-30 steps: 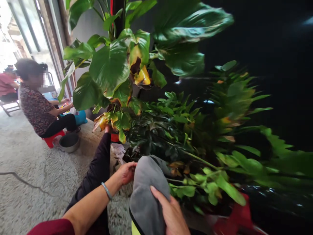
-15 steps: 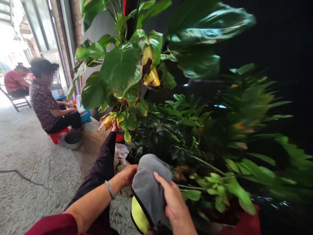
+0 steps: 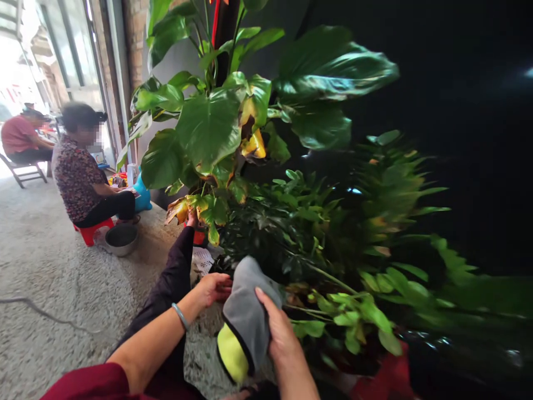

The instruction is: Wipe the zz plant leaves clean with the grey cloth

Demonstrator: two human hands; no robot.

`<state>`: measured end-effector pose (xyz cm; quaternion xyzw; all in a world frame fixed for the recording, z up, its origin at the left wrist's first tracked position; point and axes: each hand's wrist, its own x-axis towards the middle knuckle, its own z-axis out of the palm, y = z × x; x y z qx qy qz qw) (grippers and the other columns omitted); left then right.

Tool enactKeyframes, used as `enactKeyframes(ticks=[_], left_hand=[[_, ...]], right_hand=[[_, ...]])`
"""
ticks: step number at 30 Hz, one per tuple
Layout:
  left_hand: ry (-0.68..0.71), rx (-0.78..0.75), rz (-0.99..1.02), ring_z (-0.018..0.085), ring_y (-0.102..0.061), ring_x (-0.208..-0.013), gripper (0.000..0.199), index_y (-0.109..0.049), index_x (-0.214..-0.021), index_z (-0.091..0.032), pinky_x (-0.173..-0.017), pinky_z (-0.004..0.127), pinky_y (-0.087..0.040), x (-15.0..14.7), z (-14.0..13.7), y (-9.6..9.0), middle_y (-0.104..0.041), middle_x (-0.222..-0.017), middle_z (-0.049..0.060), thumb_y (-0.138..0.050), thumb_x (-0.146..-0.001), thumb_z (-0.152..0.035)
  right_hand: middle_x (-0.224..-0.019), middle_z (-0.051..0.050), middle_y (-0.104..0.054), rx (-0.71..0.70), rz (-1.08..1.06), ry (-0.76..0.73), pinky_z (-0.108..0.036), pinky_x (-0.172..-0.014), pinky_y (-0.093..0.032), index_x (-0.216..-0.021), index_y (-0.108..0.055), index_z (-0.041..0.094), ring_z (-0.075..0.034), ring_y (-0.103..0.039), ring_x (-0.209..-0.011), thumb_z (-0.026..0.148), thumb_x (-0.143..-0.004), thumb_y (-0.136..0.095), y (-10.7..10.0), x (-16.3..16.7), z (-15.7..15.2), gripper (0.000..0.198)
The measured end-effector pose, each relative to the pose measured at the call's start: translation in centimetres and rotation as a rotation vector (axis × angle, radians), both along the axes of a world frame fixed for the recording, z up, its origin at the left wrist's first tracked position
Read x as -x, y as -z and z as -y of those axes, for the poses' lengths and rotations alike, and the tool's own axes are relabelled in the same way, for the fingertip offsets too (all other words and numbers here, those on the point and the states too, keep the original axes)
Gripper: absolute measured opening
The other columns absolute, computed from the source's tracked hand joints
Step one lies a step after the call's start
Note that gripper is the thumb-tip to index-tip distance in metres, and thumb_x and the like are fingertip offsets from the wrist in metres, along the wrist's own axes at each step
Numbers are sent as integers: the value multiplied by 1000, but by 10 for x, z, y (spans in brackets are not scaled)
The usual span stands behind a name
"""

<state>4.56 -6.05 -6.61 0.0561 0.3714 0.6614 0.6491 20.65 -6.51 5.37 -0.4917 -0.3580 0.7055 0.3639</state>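
My right hand (image 3: 277, 328) grips a grey cloth (image 3: 254, 311) with a lime-yellow underside and black edging. Its thumb lies on the grey face, while the other fingers are hidden behind the cloth. My left hand (image 3: 213, 289), below a bracelet on the wrist, is beside the cloth's left edge. Its fingers are loosely extended and apart, holding nothing. Ahead of both hands stands a tall plant with a large green leaf (image 3: 210, 128). Some of its lower leaves, such as a yellow-brown leaf (image 3: 178, 210), are withered.
Lower leafy plants (image 3: 353, 316) spread to the right above a red pot (image 3: 387, 372). My dark-trousered leg (image 3: 170, 283) stretches forward. To the left, a person (image 3: 81, 172) sits on a red stool (image 3: 92, 230) near a grey basin (image 3: 121, 239). Another person (image 3: 23, 133) sits farther back. A cable (image 3: 37, 311) crosses the concrete floor.
My left hand has come off the cloth, moving slightly left with its fingers loosened. The cloth, still in my right hand, has shifted a little left and its top has narrowed.
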Motion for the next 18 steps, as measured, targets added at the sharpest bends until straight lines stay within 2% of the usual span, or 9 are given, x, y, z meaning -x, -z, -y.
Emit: enactKeyframes(ticks=[3, 7, 9, 11, 14, 16, 18], left_hand=[[-73, 83, -41, 17, -64, -63, 12, -62, -91, -13, -68, 29, -49, 13, 4, -12, -70, -76, 7, -61, -79, -16], [-114, 120, -34, 14, -62, -60, 9, -61, -91, -13, -68, 28, -50, 17, 6, -24, -69, -77, 6, -59, -83, -17], [-111, 119, -22, 14, -62, -60, 8, -61, -89, -13, -66, 27, -51, 17, 6, -30, -69, -78, 6, -60, -83, -17], [-107, 105, -14, 14, -62, -60, 7, -61, -89, -13, -65, 27, -51, 20, 7, -36, -69, -78, 7, -60, -83, -17], [-126, 82, -24, 14, -63, -61, 8, -62, -91, -12, -66, 28, -51, 30, 9, -46, -70, -79, 7, -59, -84, -16], [-160, 66, -37, 15, -63, -62, 11, -62, -93, -12, -68, 29, -51, 40, 11, -51, -70, -80, 8, -60, -84, -16], [-198, 43, -45, 15, -63, -63, 13, -63, -95, -12, -70, 29, -51, 50, 14, -55, -70, -82, 8, -61, -83, -16]], right_hand=[[-80, -10, -77, -24, -13, -72, -42, -80, -58, -88, -74, 12, -34, -72, -90, 44, -50, -85, -5, -12, 13, 51], [-82, -8, -77, -162, -26, 111, -40, -83, -57, -89, -73, 15, -32, -72, -93, 39, -47, -86, -39, -8, -5, 49], [-81, -8, -77, -182, -38, 158, -40, -85, -56, -87, -73, 16, -32, -71, -94, 38, -47, -84, -43, 0, -17, 47], [-74, -8, -76, -132, -30, 132, -42, -84, -56, -81, -72, 16, -34, -72, -92, 38, -46, -83, -31, 6, -19, 43], [-66, -8, -74, -38, 51, 41, -45, -79, -57, -73, -72, 16, -36, -72, -86, 41, -45, -83, 7, 3, -1, 39], [-68, -8, -75, -39, 123, 10, -43, -78, -57, -73, -72, 16, -36, -72, -87, 44, -44, -84, 31, -5, 18, 41], [-74, -8, -76, -75, 182, 21, -40, -78, -56, -74, -73, 16, -35, -71, -91, 45, -44, -85, 43, -14, 33, 43]])
